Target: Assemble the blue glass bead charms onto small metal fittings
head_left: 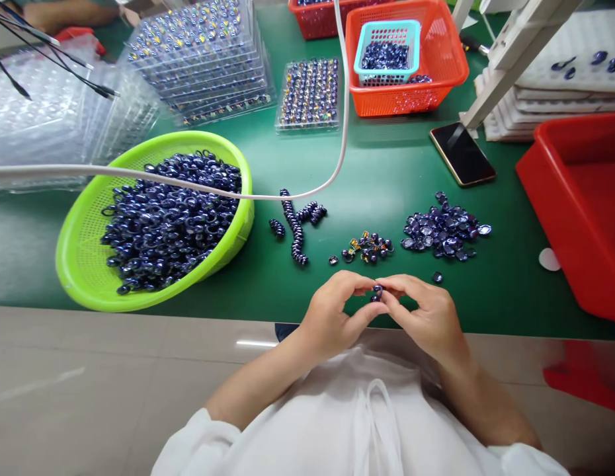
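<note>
Both of my hands meet at the table's front edge. My left hand (340,307) and my right hand (424,314) pinch a small dark shiny piece (377,291) between their fingertips. Just beyond them lies a small pile of dark beads and amber stones (369,247). To its right is a heap of flat dark stones (444,230), with a single one (437,277) nearer my right hand. On the left, rows of dark ring-like pieces (293,228) lie on the green table (268,291). A green basket (72,264) holds many dark looped pieces.
Stacked clear trays (208,73) and one filled tray (309,94) stand at the back. An orange basket (411,99), a phone (463,154) and a red bin (575,218) are rightward. A white cable (268,197) crosses above the table. Another person's arm (64,14) shows at upper left.
</note>
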A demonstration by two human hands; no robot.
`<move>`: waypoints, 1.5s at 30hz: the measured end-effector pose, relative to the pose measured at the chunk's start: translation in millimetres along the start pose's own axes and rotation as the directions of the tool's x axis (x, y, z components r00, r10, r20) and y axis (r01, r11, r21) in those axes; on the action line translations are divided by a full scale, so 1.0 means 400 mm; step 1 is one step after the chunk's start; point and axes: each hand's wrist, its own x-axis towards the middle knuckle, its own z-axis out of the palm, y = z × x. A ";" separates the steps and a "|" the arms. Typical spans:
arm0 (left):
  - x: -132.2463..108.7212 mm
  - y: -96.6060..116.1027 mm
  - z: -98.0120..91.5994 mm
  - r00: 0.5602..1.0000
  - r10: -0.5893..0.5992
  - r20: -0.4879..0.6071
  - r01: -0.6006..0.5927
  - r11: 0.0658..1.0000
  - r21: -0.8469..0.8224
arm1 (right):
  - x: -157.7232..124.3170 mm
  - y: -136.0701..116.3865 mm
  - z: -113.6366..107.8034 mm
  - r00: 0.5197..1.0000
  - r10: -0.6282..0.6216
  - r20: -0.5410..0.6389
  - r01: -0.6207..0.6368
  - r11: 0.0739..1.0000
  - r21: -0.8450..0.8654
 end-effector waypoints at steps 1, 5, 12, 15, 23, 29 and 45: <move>-0.001 0.000 0.005 1.000 -0.018 -0.002 0.018 1.000 -0.011 | 0.001 -0.002 0.001 0.998 -0.065 -0.010 0.064 0.997 -0.052; -0.001 -0.005 0.017 0.948 -0.312 0.055 0.314 0.902 -0.295 | 0.000 -0.002 0.015 0.958 -0.275 -0.077 0.248 0.936 -0.250; 0.011 -0.032 0.005 0.729 -0.510 0.457 0.657 0.334 -0.675 | -0.001 0.007 0.020 0.949 -0.310 -0.060 0.292 0.934 -0.203; 0.008 -0.041 0.000 0.691 -0.495 0.526 0.704 0.295 -0.646 | 0.004 0.015 0.010 0.940 -0.337 0.045 0.340 0.934 -0.106; -0.002 -0.011 0.000 0.819 -0.445 0.362 0.574 0.652 -0.495 | -0.003 0.022 0.004 0.911 -0.400 0.098 0.412 0.896 -0.169; 0.005 0.010 -0.002 0.851 -0.320 0.416 0.470 0.817 -0.333 | -0.011 0.018 0.021 0.872 -0.481 0.090 0.489 0.851 -0.190; -0.001 -0.008 -0.002 0.871 -0.342 0.354 0.451 0.841 -0.298 | -0.016 0.033 0.042 0.865 -0.494 0.087 0.502 0.850 -0.161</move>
